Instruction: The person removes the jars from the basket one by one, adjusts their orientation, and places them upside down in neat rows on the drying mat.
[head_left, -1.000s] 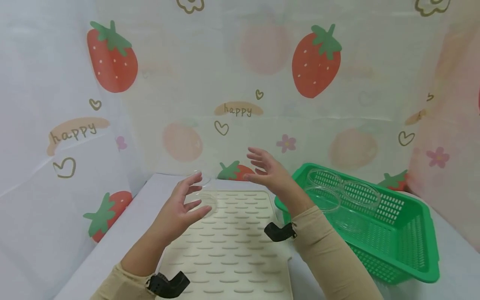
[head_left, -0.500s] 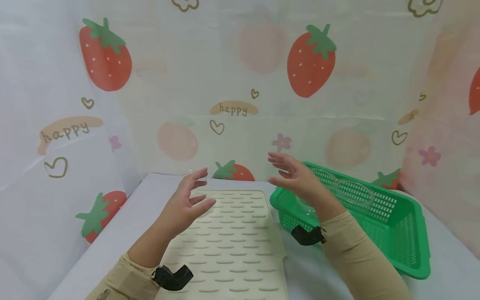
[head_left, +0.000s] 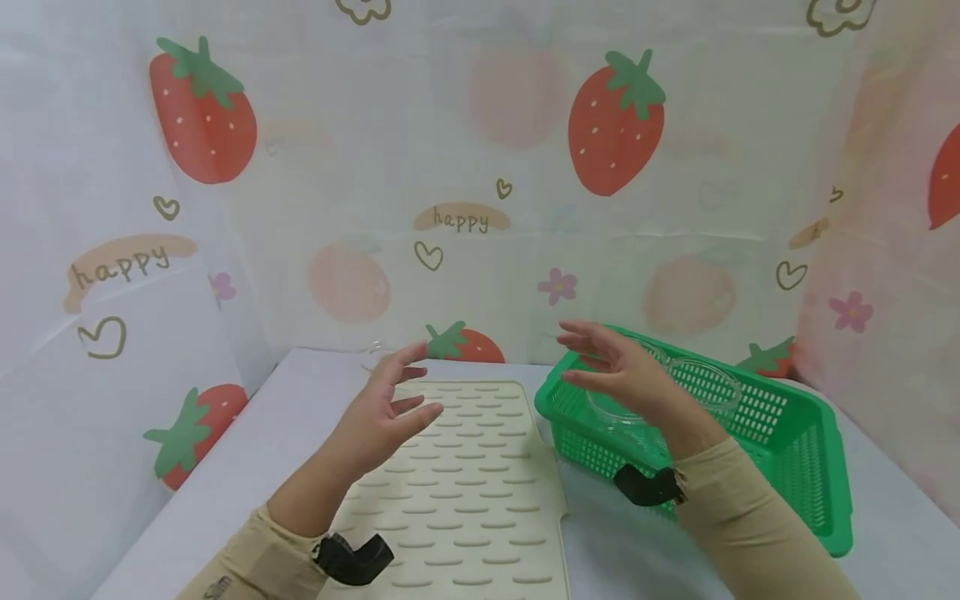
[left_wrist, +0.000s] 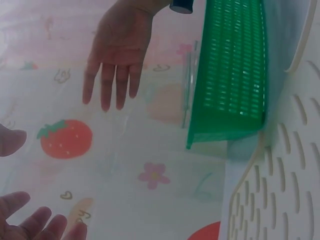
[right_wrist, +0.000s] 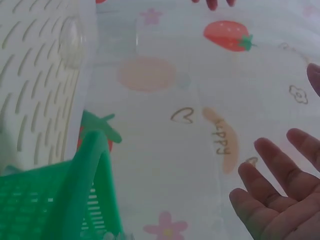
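Observation:
My left hand hovers above the far left part of a cream slotted mat, its fingers spread and slightly bent around nothing. Just behind it stands a clear, see-through cup-like container, mostly hidden by the hand in the head view. My right hand is raised over the near left rim of a green plastic basket, fingers extended, holding nothing. Inside the basket are several clear round containers, partly covered by the right hand. The left wrist view shows the right palm with straight fingers.
The basket stands to the right of the mat on a white tabletop. A curtain printed with strawberries closes off the back and sides. Black wrist cameras sit on both cuffs.
My right hand has moved right and slightly down, from beside the basket to over its left rim. The left hand has shifted a little right. The head view has turned slightly right.

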